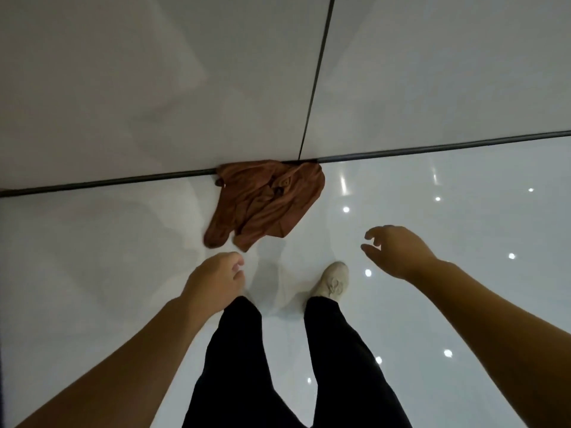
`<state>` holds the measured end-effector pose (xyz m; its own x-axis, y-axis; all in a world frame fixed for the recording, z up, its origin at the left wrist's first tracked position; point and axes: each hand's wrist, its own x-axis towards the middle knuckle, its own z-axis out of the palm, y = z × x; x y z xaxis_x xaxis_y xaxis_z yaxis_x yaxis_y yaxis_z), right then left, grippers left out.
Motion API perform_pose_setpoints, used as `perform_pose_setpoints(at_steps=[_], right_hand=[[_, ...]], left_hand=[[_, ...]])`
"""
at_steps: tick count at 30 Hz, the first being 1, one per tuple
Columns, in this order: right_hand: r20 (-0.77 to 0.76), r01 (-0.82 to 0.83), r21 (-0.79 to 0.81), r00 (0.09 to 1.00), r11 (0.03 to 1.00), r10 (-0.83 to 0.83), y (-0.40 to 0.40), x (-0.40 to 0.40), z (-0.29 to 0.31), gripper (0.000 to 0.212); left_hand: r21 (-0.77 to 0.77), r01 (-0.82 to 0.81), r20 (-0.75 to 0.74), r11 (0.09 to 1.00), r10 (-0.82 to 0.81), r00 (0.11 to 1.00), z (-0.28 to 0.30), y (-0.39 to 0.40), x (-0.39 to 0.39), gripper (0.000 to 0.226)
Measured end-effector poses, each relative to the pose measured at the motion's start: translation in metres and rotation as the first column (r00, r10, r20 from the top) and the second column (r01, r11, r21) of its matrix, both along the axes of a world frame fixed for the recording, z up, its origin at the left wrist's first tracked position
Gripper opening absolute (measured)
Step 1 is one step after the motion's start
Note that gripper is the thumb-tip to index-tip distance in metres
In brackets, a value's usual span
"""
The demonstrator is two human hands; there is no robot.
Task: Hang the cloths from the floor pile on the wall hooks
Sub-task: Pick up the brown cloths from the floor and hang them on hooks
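Observation:
A crumpled brown cloth [267, 202] lies on the glossy white floor, its far edge against the foot of the wall. My left hand [216, 281] hangs just below the cloth's near edge, fingers loosely curled, holding nothing. My right hand [394, 250] is out to the right of the cloth, fingers spread and relaxed, empty. Neither hand touches the cloth. No wall hooks are in view.
The white panelled wall [154, 88] fills the upper half, with a dark vertical seam [318, 78] and a dark strip [432, 148] along its base. My legs in black trousers [234, 350] and a pale shoe [332, 279] stand just before the cloth.

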<state>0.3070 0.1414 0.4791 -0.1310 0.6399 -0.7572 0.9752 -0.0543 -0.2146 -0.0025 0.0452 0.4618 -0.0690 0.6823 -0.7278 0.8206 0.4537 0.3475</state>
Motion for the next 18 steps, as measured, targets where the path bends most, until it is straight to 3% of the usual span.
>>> perform_pose_setpoints(at_steps=[6,12,18], right_hand=[[0.012,0.031,0.040,0.999,0.999,-0.031,0.034,-0.026,-0.161,0.035],[0.039,0.004,-0.090,0.999,0.996,0.000,0.000,-0.077,-0.353,0.037],[0.071,0.183,-0.107,0.982,0.977,-0.176,-0.015,-0.118,-0.506,0.040]], left_hand=[[-0.028,0.125,0.005,0.992,-0.125,0.992,-0.149,0.038,-0.006,0.031],[0.085,0.195,0.009,0.977,-0.197,0.980,-0.303,0.043,-0.035,0.025],[0.129,0.269,0.043,0.954,-0.277,0.960,-0.428,0.040,-0.061,0.025]])
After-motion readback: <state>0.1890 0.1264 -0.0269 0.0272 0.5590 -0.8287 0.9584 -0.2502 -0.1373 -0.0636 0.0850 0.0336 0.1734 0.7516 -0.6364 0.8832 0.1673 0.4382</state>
